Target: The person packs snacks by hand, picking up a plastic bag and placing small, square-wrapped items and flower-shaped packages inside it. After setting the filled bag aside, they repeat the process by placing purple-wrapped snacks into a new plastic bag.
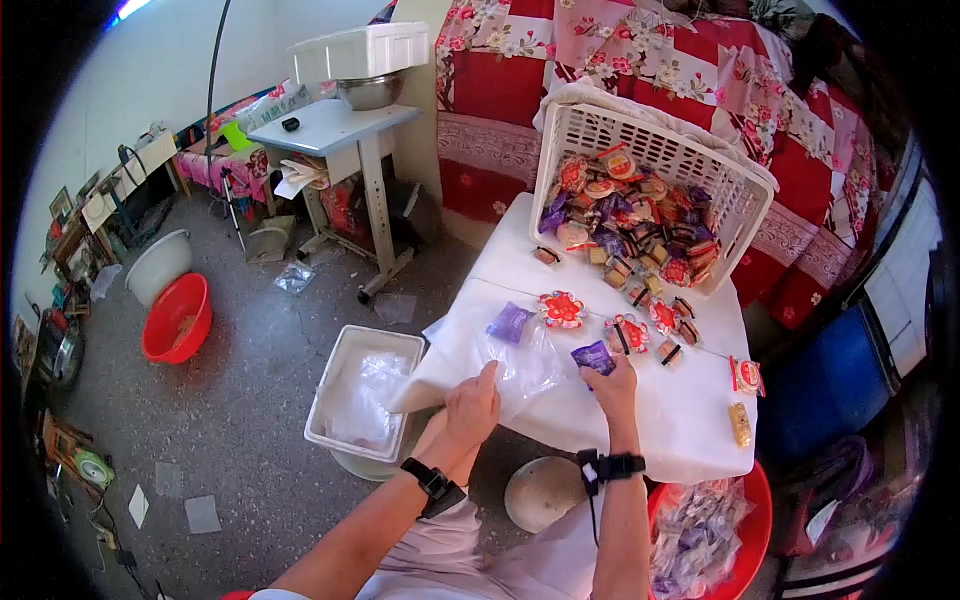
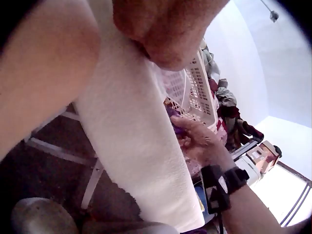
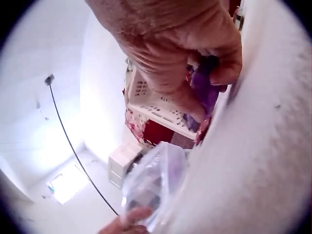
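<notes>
My left hand (image 1: pixel 472 405) pinches the near edge of a clear plastic bag (image 1: pixel 535 375) at the front of the white-covered table. A purple packet (image 1: pixel 509 323) lies at the bag's far end and overlaps it in the head view. To the right, my right hand (image 1: pixel 612 388) grips another purple packet (image 1: pixel 594 357), just beside the bag. The right wrist view shows that packet (image 3: pixel 204 90) between thumb and fingers, with the bag (image 3: pixel 158 175) standing partly open. Red flower-shaped packets (image 1: pixel 562 310) and small striped wrapped cakes (image 1: pixel 669 352) lie beyond the hands.
A white basket (image 1: pixel 655 125) of mixed packets leans at the table's back. Below left stands a white box (image 1: pixel 322 410) with clear bags. A red basin (image 1: pixel 757 535) of wrapped packets is at the lower right. A round stool (image 1: pixel 543 493) stands under the table's front edge.
</notes>
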The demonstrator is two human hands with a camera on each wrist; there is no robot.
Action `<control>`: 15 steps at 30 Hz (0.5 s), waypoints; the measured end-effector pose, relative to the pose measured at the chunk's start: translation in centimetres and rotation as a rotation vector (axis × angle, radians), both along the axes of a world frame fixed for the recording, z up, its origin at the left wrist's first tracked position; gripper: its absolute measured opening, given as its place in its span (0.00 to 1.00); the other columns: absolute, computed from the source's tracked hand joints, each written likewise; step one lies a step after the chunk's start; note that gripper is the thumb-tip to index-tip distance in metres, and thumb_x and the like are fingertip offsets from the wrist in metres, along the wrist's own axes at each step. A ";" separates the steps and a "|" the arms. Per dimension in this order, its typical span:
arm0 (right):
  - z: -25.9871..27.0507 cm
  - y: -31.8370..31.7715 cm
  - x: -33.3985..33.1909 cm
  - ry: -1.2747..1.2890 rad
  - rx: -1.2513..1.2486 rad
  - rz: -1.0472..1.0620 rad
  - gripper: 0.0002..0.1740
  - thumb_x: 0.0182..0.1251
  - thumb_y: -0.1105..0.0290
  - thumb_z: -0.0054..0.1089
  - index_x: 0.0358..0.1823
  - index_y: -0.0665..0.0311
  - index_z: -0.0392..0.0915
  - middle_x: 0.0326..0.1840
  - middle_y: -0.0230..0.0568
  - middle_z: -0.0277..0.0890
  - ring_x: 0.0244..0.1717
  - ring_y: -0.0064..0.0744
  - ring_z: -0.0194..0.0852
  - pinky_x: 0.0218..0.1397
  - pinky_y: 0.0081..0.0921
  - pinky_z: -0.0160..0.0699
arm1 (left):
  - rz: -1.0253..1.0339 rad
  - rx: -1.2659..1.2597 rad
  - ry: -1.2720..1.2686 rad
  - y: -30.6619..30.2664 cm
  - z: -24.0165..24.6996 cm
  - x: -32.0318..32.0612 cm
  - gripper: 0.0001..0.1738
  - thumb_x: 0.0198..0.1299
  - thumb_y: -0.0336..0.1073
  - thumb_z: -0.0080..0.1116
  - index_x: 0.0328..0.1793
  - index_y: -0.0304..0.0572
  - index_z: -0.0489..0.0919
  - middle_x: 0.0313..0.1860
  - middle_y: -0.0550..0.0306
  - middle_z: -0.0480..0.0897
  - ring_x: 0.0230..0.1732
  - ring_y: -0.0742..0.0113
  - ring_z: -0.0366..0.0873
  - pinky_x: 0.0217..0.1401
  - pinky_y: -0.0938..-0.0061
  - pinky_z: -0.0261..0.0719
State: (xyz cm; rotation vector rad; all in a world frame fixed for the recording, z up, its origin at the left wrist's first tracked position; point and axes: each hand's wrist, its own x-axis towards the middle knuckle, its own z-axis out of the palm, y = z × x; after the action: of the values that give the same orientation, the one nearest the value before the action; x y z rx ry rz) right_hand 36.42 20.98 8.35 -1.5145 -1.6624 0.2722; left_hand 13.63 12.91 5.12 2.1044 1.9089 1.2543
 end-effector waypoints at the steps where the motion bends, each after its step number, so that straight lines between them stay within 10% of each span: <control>1: 1.4 -1.7 -0.1 0.250 -0.200 0.009 0.24 0.46 0.63 0.71 0.40 0.72 0.74 0.31 0.46 0.78 0.25 0.35 0.75 0.29 0.30 0.74 | 0.011 0.005 0.003 0.1 -0.1 0.1 0.23 0.56 0.29 0.52 0.59 0.35 0.68 0.27 0.44 0.79 0.30 0.45 0.78 0.34 0.53 0.73; 4: 3.5 -7.1 -1.8 0.621 -0.385 0.115 0.18 0.49 0.65 0.71 0.33 0.70 0.75 0.18 0.35 0.74 0.11 0.17 0.63 0.13 0.18 0.62 | -0.010 -0.005 -0.052 0.1 0.0 0.1 0.23 0.58 0.30 0.50 0.61 0.39 0.68 0.28 0.43 0.80 0.31 0.44 0.78 0.35 0.52 0.74; 15: 0.7 -7.7 -9.0 0.225 -0.302 0.075 0.27 0.52 0.64 0.67 0.47 0.77 0.72 0.31 0.51 0.78 0.27 0.37 0.78 0.36 0.33 0.77 | -0.028 -0.001 -0.058 -0.2 0.2 -0.2 0.23 0.57 0.29 0.51 0.60 0.38 0.67 0.27 0.43 0.79 0.31 0.44 0.78 0.34 0.52 0.73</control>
State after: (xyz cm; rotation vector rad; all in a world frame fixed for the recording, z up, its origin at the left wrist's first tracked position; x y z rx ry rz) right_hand 27.43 13.29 9.04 -1.5746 -1.5491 0.7348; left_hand 13.46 12.74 5.28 2.0633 1.8494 1.2936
